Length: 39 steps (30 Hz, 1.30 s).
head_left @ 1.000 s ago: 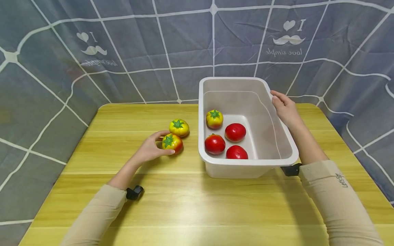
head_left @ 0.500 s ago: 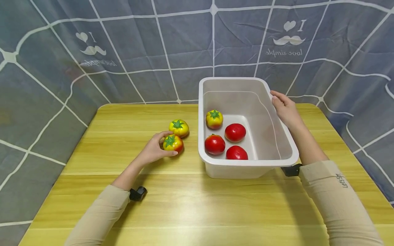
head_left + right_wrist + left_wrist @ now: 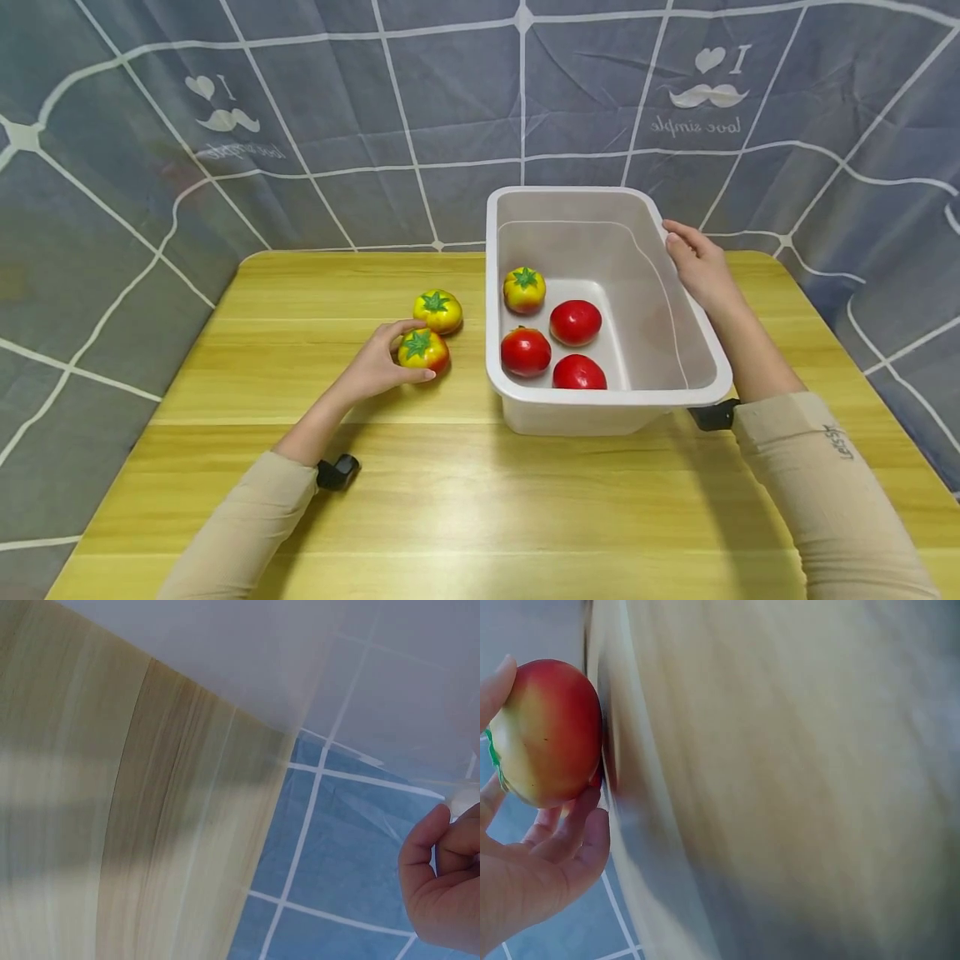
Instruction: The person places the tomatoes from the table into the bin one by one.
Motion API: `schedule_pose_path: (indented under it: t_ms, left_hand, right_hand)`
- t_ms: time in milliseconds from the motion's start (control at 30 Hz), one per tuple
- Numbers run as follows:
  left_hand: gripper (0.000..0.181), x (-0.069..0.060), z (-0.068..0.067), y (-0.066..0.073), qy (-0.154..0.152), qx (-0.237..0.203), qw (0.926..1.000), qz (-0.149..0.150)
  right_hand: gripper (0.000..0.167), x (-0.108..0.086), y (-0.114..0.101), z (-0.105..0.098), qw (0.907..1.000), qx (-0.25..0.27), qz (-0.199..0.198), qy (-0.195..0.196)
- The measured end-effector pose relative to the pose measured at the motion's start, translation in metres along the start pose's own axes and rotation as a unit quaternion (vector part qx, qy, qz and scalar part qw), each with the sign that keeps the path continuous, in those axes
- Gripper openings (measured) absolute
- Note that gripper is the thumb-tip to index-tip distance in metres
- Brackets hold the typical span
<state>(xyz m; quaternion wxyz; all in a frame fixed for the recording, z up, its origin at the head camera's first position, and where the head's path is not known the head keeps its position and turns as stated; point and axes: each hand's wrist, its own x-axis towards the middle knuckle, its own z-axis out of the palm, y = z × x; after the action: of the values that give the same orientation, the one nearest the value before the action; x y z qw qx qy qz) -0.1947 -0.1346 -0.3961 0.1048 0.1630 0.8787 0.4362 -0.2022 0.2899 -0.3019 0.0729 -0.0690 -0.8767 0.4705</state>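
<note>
The left hand [image 3: 375,363] grips a yellow-red tomato [image 3: 423,351] with thumb and fingers, on the table left of a white bin [image 3: 577,412]. In the left wrist view the thumb and fingers of the left hand [image 3: 540,862] lie around that tomato [image 3: 551,735]. Just behind it sits a yellow tomato [image 3: 438,312]. The right hand [image 3: 701,271] holds the bin's right rim. Inside the bin lie a yellow tomato [image 3: 524,291] and three red ones [image 3: 575,322]. In the right wrist view the right hand [image 3: 446,885] shows curled fingers at the rim.
The bin stands on a wooden table [image 3: 435,500], right of centre. A grey-blue curtain [image 3: 450,100] with white lines surrounds the table at the back and sides. A black wrist device [image 3: 338,472] is on the left arm, another [image 3: 714,415] on the right.
Over the last second the left hand and its tomato have shifted very slightly to the right. The right hand keeps its hold on the bin, and the tomatoes inside lie as before.
</note>
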Motion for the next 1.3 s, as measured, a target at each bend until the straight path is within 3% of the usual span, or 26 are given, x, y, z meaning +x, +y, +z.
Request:
schedule_pose_path:
  t_ms: [367, 900, 1300]
  left_hand:
    - [0.075, -0.003, -0.009, 0.016, 0.009, 0.002, 0.9999, 0.006]
    - [0.075, 0.003, -0.018, 0.043, 0.036, -0.008, 0.9993, 0.010]
    - [0.075, 0.006, -0.022, 0.053, 0.058, -0.038, 0.9975, 0.014]
  right_hand:
    - [0.050, 0.000, 0.005, -0.001, 0.9998, -0.003, -0.014, 0.011]
    - [0.052, -0.002, -0.001, -0.003, 1.0000, 0.008, 0.004, -0.003]
    - [0.052, -0.002, -0.001, -0.001, 0.9997, 0.018, 0.015, -0.009]
